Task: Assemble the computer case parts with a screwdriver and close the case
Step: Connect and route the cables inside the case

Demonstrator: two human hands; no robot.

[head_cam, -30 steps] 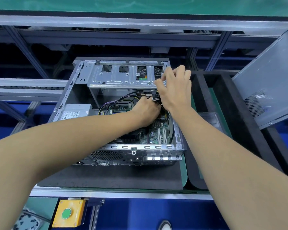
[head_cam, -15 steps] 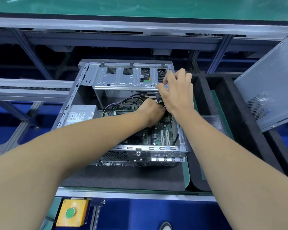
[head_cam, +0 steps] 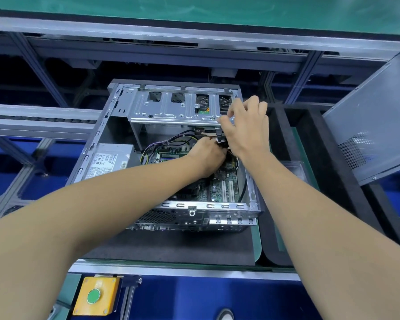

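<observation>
An open grey computer case [head_cam: 97,144] lies on its side on a black mat, showing the motherboard [head_cam: 219,188], a power supply [head_cam: 109,160] and the silver drive cage [head_cam: 171,109]. Both my hands reach inside, just under the cage's right end. My left hand [head_cam: 208,155] is curled around a black cable connector [head_cam: 221,140]. My right hand [head_cam: 245,128] is above it, fingers bent against the cage edge and thumb on the same connector. The fingertips are hidden. The case's grey side panel [head_cam: 374,125] leans at the right. No screwdriver is visible.
A black foam mat [head_cam: 171,245] lies under the case. A clear plastic tray [head_cam: 293,169] sits to its right among black foam dividers [head_cam: 333,181]. A yellow box with a green button [head_cam: 97,295] hangs below the bench's front rail. Aluminium framing runs behind.
Both hands stay on the connector under the drive cage, shifting only slightly; the view has drifted a little so the case sits further right in the frame.
</observation>
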